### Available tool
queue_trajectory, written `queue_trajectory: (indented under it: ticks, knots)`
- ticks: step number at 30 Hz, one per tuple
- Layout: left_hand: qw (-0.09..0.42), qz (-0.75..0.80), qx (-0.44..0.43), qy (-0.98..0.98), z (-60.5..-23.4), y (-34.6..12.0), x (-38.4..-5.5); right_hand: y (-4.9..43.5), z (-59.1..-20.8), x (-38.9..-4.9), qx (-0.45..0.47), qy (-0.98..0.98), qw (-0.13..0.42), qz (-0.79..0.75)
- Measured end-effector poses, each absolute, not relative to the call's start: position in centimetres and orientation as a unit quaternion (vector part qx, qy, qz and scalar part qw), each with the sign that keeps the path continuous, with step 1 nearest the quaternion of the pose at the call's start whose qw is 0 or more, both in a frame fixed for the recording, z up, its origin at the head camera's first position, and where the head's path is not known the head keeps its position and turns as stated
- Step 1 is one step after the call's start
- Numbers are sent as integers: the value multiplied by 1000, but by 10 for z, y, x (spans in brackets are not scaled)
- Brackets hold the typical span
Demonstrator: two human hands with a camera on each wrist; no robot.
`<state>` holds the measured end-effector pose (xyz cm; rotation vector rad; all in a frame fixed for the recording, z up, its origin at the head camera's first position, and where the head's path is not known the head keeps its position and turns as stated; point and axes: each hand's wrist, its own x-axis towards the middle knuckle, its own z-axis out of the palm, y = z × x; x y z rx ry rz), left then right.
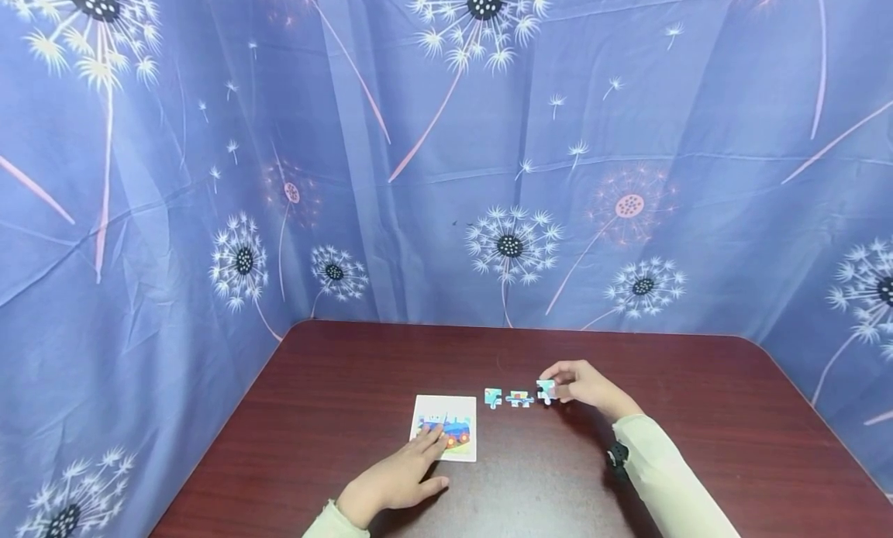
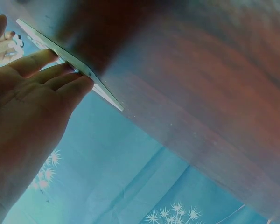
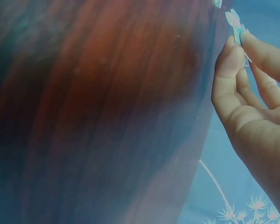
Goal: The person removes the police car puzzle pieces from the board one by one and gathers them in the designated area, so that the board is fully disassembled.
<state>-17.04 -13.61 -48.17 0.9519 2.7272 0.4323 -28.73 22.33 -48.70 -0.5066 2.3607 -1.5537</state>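
My left hand [image 1: 399,477] lies with extended fingers on a square picture board [image 1: 456,407] showing a blue tractor with red wheels, and covers its lower left part. Seen from the side in the left wrist view, the fingertips touch the face of the thin board [image 2: 67,57]. Right of the board, my right hand [image 1: 587,386] pinches a light blue jigsaw piece [image 1: 546,389] between thumb and fingers. The right wrist view shows this piece [image 3: 235,21] almost edge-on at the fingertips. Between board and right hand lie a light blue jigsaw piece [image 1: 492,397] and a multicoloured jigsaw piece [image 1: 519,399].
Everything lies on a dark red-brown wooden table [image 1: 335,383] with rounded far corners. A blue curtain [image 1: 432,236] printed with dandelions hangs behind it and along the sides. The right wrist wears a black band [image 1: 618,454].
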Motion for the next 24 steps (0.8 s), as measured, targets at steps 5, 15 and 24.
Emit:
queue_trajectory:
  ticks: [5,15,24]
  knots:
    - [113,146,322,929,-477,-136,-170,225,-490,-285,-177,814,143,-534]
    - [113,143,320,930,-478,-136,-168,221,-493,-280,-173,833,128,-510]
    - [122,146,316,930,-481,-136,-170,218,-494,-282,-181,849,99,-487]
